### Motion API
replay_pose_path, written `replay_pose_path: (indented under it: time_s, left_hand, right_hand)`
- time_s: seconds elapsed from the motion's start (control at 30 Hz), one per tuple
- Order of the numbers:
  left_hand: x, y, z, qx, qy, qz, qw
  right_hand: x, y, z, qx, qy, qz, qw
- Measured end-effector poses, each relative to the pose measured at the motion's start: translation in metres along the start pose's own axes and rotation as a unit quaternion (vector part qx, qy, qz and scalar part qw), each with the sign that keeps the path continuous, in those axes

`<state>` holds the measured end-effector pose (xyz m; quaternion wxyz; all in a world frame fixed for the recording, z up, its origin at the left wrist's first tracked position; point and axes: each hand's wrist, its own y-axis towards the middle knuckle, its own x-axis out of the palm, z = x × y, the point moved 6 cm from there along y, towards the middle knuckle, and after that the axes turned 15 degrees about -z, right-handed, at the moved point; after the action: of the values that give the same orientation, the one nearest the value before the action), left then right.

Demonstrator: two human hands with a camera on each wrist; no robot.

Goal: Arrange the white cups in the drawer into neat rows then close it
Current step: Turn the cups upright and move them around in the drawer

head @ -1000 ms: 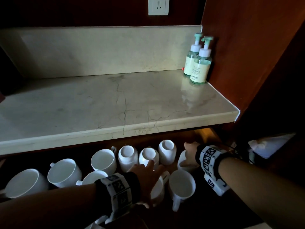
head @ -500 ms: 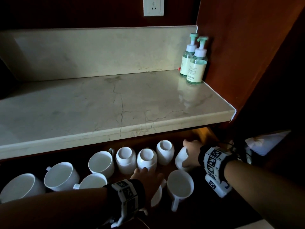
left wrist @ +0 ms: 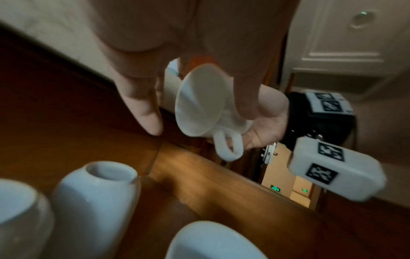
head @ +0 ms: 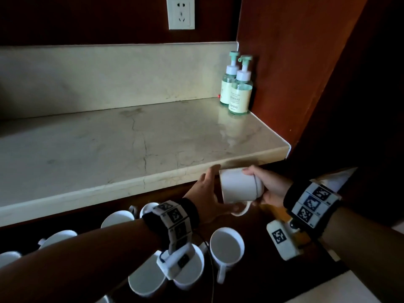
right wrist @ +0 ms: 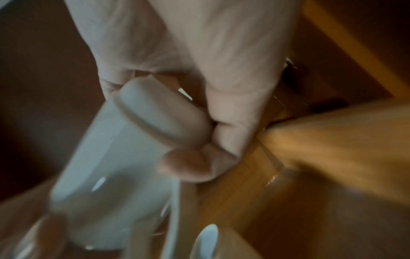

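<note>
The right hand [head: 265, 189] gripped a white cup [head: 239, 186] by its base, holding it sideways above the open drawer [left wrist: 199, 168], handle down. The left hand [head: 208, 193], fingers straight, touched the cup's rim. Other cups [head: 227, 246] stood in the drawer below.

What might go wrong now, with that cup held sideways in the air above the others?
The right hand grips the raised cup by its base end only, so it might slip and strike the cups in the drawer. The cup also sits close under the marble counter edge and could knock it. The left hand is open beside the cup.
</note>
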<state>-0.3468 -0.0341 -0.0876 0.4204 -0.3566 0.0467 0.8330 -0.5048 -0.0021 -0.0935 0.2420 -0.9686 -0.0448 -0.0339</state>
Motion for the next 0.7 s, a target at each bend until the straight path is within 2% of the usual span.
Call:
replay_pose_path:
  time_s: [0.1, 0.2, 0.3, 0.43, 0.6, 0.7]
  left_hand:
    - [0.006, 0.013, -0.008, 0.006, -0.065, 0.003, 0.998]
    - [0.010, 0.022, -0.010, 0.008, -0.086, 0.017, 0.996]
    - [0.018, 0.030, -0.013, -0.043, -0.018, 0.019, 0.999]
    - [0.033, 0.046, -0.016, -0.124, 0.047, -0.019, 0.991]
    - [0.051, 0.073, -0.013, -0.186, 0.129, -0.078, 0.971]
    - [0.063, 0.088, -0.015, -0.218, 0.150, -0.106, 0.959]
  right_hand:
    - [0.004, -0.002, 0.007, 0.031, 0.034, -0.041, 0.998]
    - [-0.001, -0.002, 0.013, 0.048, 0.043, -0.025, 0.998]
    - [-0.019, 0.000, 0.012, 0.074, -0.105, 0.053, 0.990]
    - [-0.038, -0.007, -0.002, 0.033, -0.304, 0.166, 0.937]
    - [-0.042, -0.014, -0.003, 0.018, -0.416, 0.195, 0.888]
    - [-0.040, -0.017, -0.005, 0.006, -0.446, 0.194, 0.874]
